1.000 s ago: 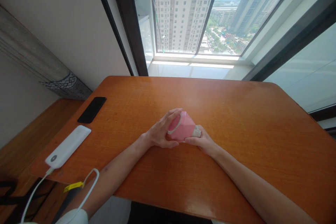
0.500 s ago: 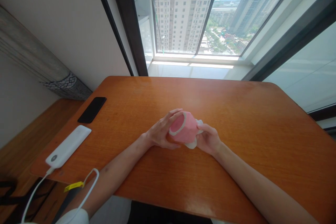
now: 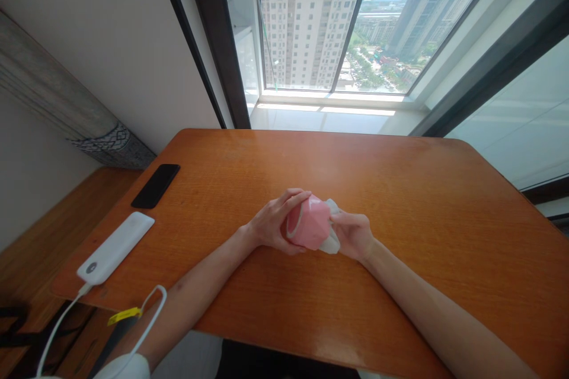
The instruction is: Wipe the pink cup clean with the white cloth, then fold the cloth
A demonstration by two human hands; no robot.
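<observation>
A pink faceted cup point(image 3: 310, 223) lies tilted on its side between both hands, just above the middle of the orange wooden table point(image 3: 400, 189). My left hand point(image 3: 271, 222) curls round its open rim end. My right hand point(image 3: 353, 234) grips the far end together with a white piece point(image 3: 332, 242), perhaps a cloth or lid; I cannot make out which. The cup's mouth faces left, towards the left palm.
A black phone point(image 3: 156, 185) lies at the table's left edge. Nearer me there is a white power bank point(image 3: 115, 247) with a white cable point(image 3: 151, 314) running off the edge. Behind the table a large window point(image 3: 355, 29) shows tall buildings.
The cup has turned in my hands, its rim now facing further left. My right hand has shifted up along the cup's end with the white piece. My left hand has barely moved.
</observation>
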